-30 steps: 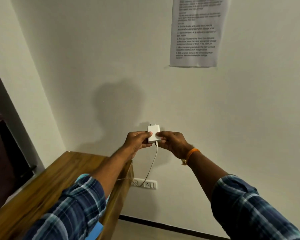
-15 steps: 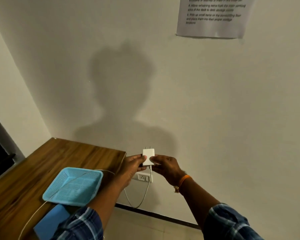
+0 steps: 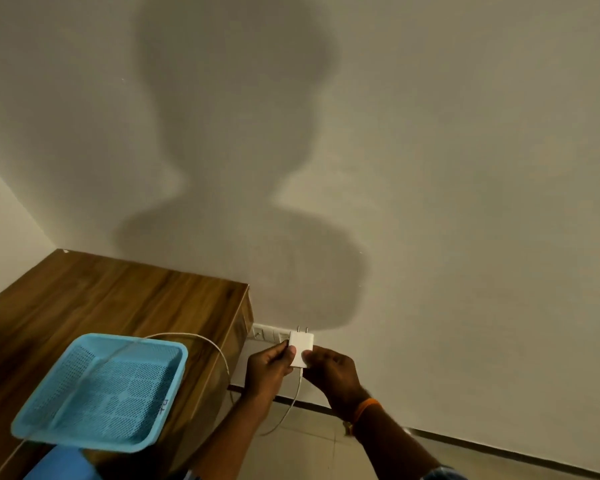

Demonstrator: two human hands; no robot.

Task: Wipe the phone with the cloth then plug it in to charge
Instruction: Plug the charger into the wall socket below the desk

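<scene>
A white charger adapter point(image 3: 301, 346) with two metal pins pointing up is pinched between my left hand point(image 3: 270, 367) and my right hand point(image 3: 331, 374). It sits just in front of the white wall socket point(image 3: 265, 334) low on the wall, pins close to it but apart. Its white cable point(image 3: 205, 341) drops from the adapter, loops toward the floor and runs back over the wooden table and across the blue basket. The phone is not in view. A blue cloth-like patch point(image 3: 63, 465) shows at the bottom left edge.
A wooden table point(image 3: 101, 296) fills the left, its right edge next to the socket. A light blue mesh basket point(image 3: 104, 389) sits on its near part. Plain wall ahead carries my shadow. Tiled floor point(image 3: 312, 445) and a dark skirting lie below.
Both hands have lowered the adapter from chest height down to the wall socket. My view has tilted down, so the wall paper has left the frame and the basket has come in.
</scene>
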